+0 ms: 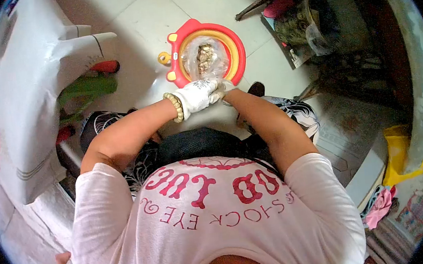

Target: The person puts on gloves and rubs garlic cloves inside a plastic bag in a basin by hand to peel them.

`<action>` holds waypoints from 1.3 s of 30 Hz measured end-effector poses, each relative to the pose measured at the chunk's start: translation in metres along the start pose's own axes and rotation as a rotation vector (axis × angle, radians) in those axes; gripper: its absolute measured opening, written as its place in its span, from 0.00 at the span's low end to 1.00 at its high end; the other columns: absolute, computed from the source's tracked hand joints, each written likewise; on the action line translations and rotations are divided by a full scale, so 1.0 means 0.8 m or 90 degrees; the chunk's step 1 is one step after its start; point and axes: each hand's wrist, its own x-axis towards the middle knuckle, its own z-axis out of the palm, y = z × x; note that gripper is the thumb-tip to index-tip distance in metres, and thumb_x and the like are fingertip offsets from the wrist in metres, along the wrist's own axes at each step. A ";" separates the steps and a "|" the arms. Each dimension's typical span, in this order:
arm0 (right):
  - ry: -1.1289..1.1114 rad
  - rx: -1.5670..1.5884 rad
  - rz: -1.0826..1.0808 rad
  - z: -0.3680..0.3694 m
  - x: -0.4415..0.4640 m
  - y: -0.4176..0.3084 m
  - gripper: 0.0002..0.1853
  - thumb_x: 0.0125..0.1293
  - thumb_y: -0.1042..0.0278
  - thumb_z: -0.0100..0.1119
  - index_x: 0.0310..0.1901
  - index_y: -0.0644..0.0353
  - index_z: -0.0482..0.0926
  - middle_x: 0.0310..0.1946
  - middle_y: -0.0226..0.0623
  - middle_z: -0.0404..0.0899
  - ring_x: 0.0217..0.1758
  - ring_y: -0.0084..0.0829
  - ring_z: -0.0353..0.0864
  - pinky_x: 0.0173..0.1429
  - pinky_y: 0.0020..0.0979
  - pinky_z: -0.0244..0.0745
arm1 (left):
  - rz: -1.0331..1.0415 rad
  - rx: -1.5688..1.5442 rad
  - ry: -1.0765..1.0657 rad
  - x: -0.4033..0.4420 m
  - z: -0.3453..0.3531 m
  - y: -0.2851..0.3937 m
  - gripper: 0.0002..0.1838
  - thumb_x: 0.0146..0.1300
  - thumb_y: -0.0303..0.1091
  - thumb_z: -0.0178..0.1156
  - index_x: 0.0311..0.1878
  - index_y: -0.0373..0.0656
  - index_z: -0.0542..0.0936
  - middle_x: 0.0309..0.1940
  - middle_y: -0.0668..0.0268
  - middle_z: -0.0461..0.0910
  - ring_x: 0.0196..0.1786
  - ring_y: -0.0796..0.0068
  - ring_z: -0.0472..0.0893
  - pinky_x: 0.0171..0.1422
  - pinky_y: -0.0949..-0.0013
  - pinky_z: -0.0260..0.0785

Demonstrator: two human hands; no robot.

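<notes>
My left hand (199,95), in a white glove with a beaded bracelet at the wrist, is at the near edge of a red and yellow basin (239,51). Its fingers are bent in against my right hand (224,88), also gloved and partly covered by the left. Whatever lies between the fingers is too small or hidden to make out. Just beyond both hands, a clear plastic bag (191,61) sits open inside the basin. Small beige-brown pieces (207,57) of a kind I cannot tell fill its middle.
Pale floor tiles (140,21) surround the basin. A table under a white cover (37,88) stands at left, with a green item (88,89) beneath it. At right are a box with plastic bags (291,36), dark wooden furniture (360,72) and a yellow bag (402,156).
</notes>
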 end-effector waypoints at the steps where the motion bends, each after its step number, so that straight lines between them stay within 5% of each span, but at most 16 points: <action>1: 0.019 0.023 0.002 0.003 0.010 0.009 0.24 0.53 0.55 0.58 0.52 0.53 0.74 0.50 0.42 0.75 0.52 0.37 0.75 0.55 0.33 0.69 | -0.131 -0.023 -0.058 -0.001 -0.006 0.001 0.14 0.65 0.37 0.50 0.50 0.40 0.72 0.44 0.53 0.77 0.45 0.55 0.78 0.49 0.63 0.70; 5: 0.061 0.078 -0.058 0.021 0.049 0.039 0.25 0.52 0.55 0.59 0.52 0.54 0.74 0.50 0.43 0.75 0.52 0.39 0.75 0.55 0.34 0.69 | -0.188 -0.063 -0.024 -0.014 -0.033 0.026 0.19 0.65 0.39 0.51 0.55 0.38 0.69 0.43 0.50 0.77 0.47 0.56 0.78 0.50 0.63 0.69; 9: 0.116 0.069 -0.378 0.111 0.114 0.064 0.25 0.52 0.55 0.59 0.52 0.55 0.73 0.50 0.44 0.75 0.52 0.40 0.76 0.55 0.35 0.70 | -0.207 -0.045 0.037 -0.021 -0.026 -0.005 0.19 0.62 0.43 0.51 0.50 0.39 0.72 0.41 0.48 0.77 0.46 0.51 0.77 0.52 0.59 0.67; 11: 0.147 0.096 -0.397 0.123 0.122 0.065 0.26 0.51 0.55 0.59 0.52 0.56 0.73 0.49 0.45 0.75 0.51 0.40 0.76 0.55 0.35 0.70 | -0.249 0.023 0.008 -0.023 -0.032 -0.015 0.20 0.62 0.44 0.52 0.51 0.40 0.72 0.42 0.47 0.77 0.46 0.51 0.77 0.52 0.59 0.67; 13: 0.168 0.142 -0.229 0.073 0.086 0.048 0.23 0.53 0.56 0.57 0.51 0.55 0.74 0.48 0.46 0.75 0.51 0.42 0.75 0.55 0.37 0.70 | -0.223 0.028 0.061 -0.031 -0.045 -0.003 0.20 0.61 0.43 0.51 0.51 0.40 0.71 0.41 0.46 0.77 0.46 0.51 0.77 0.51 0.58 0.68; 15: 0.280 0.161 0.076 0.010 0.051 0.029 0.15 0.58 0.64 0.49 0.47 0.57 0.75 0.43 0.48 0.76 0.48 0.44 0.75 0.54 0.41 0.68 | -0.270 0.038 0.017 -0.031 -0.058 0.011 0.20 0.61 0.42 0.51 0.52 0.39 0.71 0.42 0.46 0.76 0.46 0.50 0.77 0.51 0.58 0.67; 18: 0.381 0.110 0.112 -0.005 0.063 0.058 0.16 0.59 0.67 0.48 0.49 0.60 0.73 0.47 0.50 0.73 0.52 0.47 0.72 0.59 0.41 0.65 | -0.288 0.060 -0.030 -0.036 -0.058 0.009 0.22 0.60 0.41 0.51 0.54 0.40 0.69 0.43 0.45 0.76 0.47 0.50 0.76 0.52 0.57 0.67; 20: 0.168 -0.111 -0.058 -0.035 0.065 0.046 0.19 0.59 0.67 0.49 0.53 0.61 0.69 0.49 0.52 0.71 0.54 0.48 0.70 0.60 0.41 0.63 | -0.276 0.072 -0.041 -0.037 -0.046 -0.003 0.22 0.61 0.43 0.51 0.54 0.39 0.69 0.43 0.45 0.75 0.47 0.50 0.76 0.52 0.56 0.67; 23: 0.284 -0.238 -0.220 -0.007 0.105 0.058 0.25 0.59 0.67 0.50 0.58 0.64 0.63 0.54 0.53 0.67 0.59 0.48 0.66 0.64 0.40 0.61 | -0.252 0.085 -0.069 -0.035 -0.047 0.006 0.22 0.62 0.43 0.51 0.54 0.38 0.68 0.43 0.45 0.75 0.47 0.49 0.76 0.52 0.55 0.66; 24: 0.280 -0.308 -0.114 -0.008 0.110 0.057 0.29 0.60 0.69 0.50 0.62 0.66 0.57 0.60 0.53 0.60 0.64 0.47 0.62 0.66 0.39 0.58 | -0.240 0.088 -0.079 -0.033 -0.050 0.011 0.23 0.62 0.43 0.51 0.54 0.38 0.68 0.42 0.45 0.76 0.46 0.49 0.76 0.51 0.55 0.67; 25: 0.281 -0.309 -0.114 -0.009 0.116 0.058 0.29 0.60 0.69 0.50 0.62 0.66 0.57 0.60 0.53 0.60 0.64 0.47 0.62 0.66 0.39 0.58 | -0.239 0.089 -0.079 -0.033 -0.046 0.007 0.23 0.62 0.43 0.51 0.54 0.38 0.68 0.42 0.45 0.76 0.46 0.49 0.76 0.51 0.55 0.67; 28: 0.090 -0.223 0.210 -0.011 0.121 0.046 0.33 0.58 0.61 0.55 0.62 0.69 0.57 0.61 0.51 0.62 0.62 0.44 0.65 0.65 0.39 0.60 | -0.240 0.071 -0.099 -0.038 -0.046 0.004 0.23 0.62 0.43 0.50 0.55 0.36 0.67 0.41 0.46 0.76 0.45 0.49 0.76 0.51 0.55 0.67; 31: 0.235 -0.271 0.074 0.049 0.138 0.086 0.33 0.56 0.60 0.57 0.59 0.71 0.60 0.58 0.51 0.66 0.59 0.44 0.69 0.63 0.39 0.63 | -0.209 0.110 -0.087 -0.043 -0.039 -0.006 0.23 0.62 0.43 0.50 0.55 0.36 0.67 0.41 0.46 0.76 0.45 0.49 0.76 0.51 0.54 0.66; 35: 0.038 -0.144 0.061 0.006 0.092 0.055 0.32 0.57 0.63 0.53 0.62 0.66 0.60 0.54 0.56 0.68 0.57 0.46 0.70 0.62 0.40 0.63 | -0.201 0.106 -0.098 -0.042 -0.041 -0.003 0.23 0.62 0.43 0.50 0.55 0.36 0.67 0.41 0.46 0.76 0.45 0.48 0.76 0.51 0.55 0.66; 36: 0.207 -0.111 -0.018 0.022 0.104 0.074 0.34 0.54 0.64 0.56 0.63 0.62 0.57 0.56 0.58 0.64 0.58 0.48 0.69 0.61 0.41 0.64 | -0.198 0.110 -0.099 -0.042 -0.041 -0.003 0.23 0.62 0.43 0.50 0.55 0.36 0.67 0.41 0.45 0.75 0.45 0.48 0.75 0.51 0.54 0.66; 39: 0.248 0.000 0.094 0.006 0.103 0.067 0.38 0.53 0.64 0.57 0.65 0.60 0.53 0.59 0.57 0.60 0.60 0.49 0.66 0.63 0.40 0.62 | -0.193 0.116 -0.099 -0.043 -0.037 -0.002 0.24 0.62 0.44 0.50 0.55 0.37 0.66 0.42 0.45 0.75 0.46 0.48 0.75 0.52 0.55 0.66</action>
